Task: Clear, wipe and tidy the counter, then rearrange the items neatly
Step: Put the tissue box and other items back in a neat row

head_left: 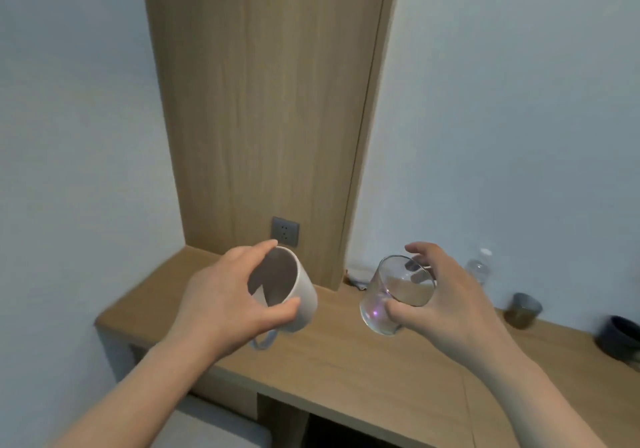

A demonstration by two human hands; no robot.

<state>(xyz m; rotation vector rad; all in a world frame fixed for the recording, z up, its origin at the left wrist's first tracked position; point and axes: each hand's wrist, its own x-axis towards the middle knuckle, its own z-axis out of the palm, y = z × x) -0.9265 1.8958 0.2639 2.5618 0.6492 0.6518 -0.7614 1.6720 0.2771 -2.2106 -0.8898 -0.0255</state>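
- Counter (346, 361) of pale wood runs from the left wall corner off to the right in the head view, under a tall wooden panel (270, 101) with a grey wall socket (285, 231) near its foot.
- The left hand (225, 295) grips a white mug (301, 295) by the rim, thumb on the near side and fingers curled over the far edge. The mug is tilted with its mouth towards the camera and its handle hanging low, over the counter's left end.
- The right hand (446, 305) is wrapped around a clear glass tumbler (391, 295), also tilted, just right of the mug and apart from it.
- Along the right wall stand a clear plastic bottle (479, 267), a small grey-green cup (523, 310) and a dark bowl (620, 338), all blurred.
- Whether mug or tumbler touches the counter cannot be told.
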